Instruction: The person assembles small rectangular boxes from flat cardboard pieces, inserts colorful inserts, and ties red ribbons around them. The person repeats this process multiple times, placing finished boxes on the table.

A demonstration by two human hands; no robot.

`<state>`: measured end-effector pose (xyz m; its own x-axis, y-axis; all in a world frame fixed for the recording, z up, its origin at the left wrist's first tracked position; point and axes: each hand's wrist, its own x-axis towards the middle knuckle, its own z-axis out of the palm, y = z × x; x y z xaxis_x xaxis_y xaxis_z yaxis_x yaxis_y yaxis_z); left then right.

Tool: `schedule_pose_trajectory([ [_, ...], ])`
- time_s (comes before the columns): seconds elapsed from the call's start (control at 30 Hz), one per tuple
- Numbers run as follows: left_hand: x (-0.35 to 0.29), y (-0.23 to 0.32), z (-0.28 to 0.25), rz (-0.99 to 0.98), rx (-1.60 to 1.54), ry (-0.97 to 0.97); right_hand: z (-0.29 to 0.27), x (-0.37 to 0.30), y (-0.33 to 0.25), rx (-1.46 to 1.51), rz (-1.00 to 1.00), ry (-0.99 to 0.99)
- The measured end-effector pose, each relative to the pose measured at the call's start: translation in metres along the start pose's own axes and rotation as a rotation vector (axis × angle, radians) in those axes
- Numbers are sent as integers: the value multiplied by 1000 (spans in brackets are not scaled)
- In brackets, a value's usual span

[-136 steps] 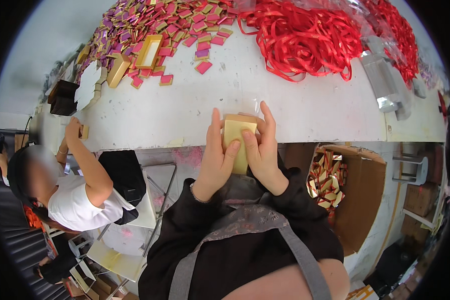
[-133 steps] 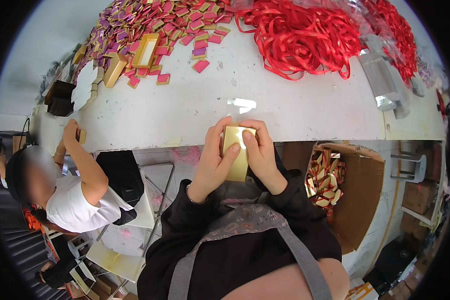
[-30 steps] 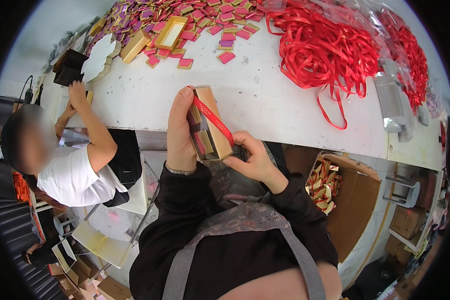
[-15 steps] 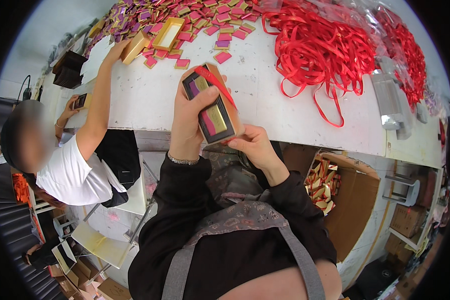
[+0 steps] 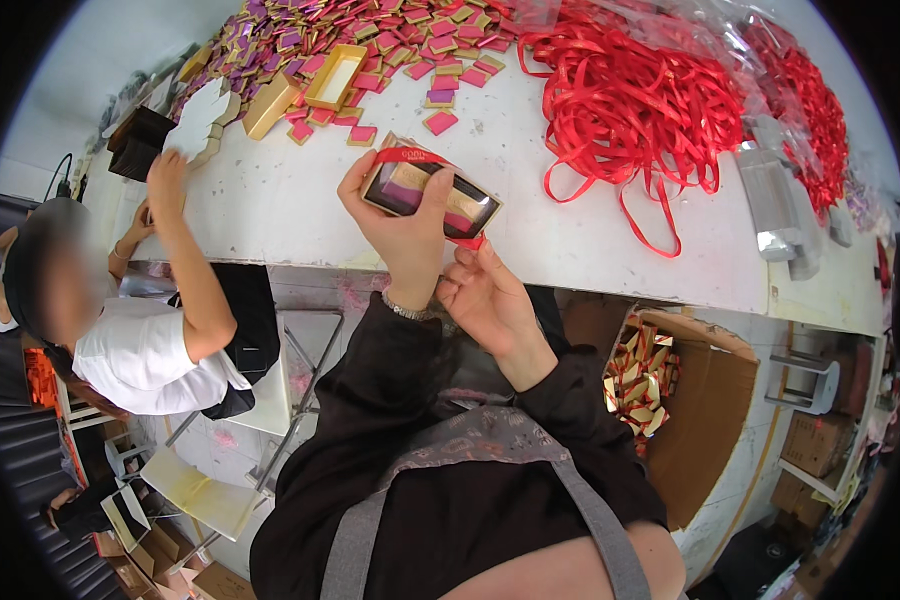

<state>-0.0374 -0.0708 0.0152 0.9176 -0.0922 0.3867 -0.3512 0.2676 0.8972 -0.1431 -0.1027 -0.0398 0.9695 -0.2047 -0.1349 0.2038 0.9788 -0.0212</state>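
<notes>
My left hand [image 5: 402, 228] is wrapped round a small gift box [image 5: 480, 207] with a dark inside and a clear window, held tilted over the table's front edge. Purple, pink and gold wrapped pieces show through the window. A red ribbon [image 5: 407, 155] crosses the box near its left end. At the box's lower edge, my right hand [image 5: 492, 300] pinches a red ribbon end [image 5: 467, 242] between thumb and finger. How the ribbon runs behind the box is hidden.
Many wrapped pieces [image 5: 440, 122] lie spread across the white table [image 5: 530, 245], beside two gold boxes [image 5: 271, 106]. Red ribbons [image 5: 640, 110] are heaped at the right. An open carton [image 5: 705, 420] of gold boxes stands below the table. A co-worker [image 5: 155, 355] works at the left.
The box has turned from upright to nearly sideways in my left hand. My right hand has moved slightly left and down, pulling at the ribbon. The co-worker's raised arm has drawn back.
</notes>
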Motion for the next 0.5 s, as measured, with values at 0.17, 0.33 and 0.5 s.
schedule_pose_trajectory([
  [0.17,-8,9,-13,-148,-79,-74,-9,-6,-11,-886,-661,297],
  [0.33,-47,12,-9,-217,-375,-410,29,-53,-37,-1331,-594,260],
  [0.5,19,-12,-38,127,320,-563,34,-222,-144,-1331,-409,558],
])
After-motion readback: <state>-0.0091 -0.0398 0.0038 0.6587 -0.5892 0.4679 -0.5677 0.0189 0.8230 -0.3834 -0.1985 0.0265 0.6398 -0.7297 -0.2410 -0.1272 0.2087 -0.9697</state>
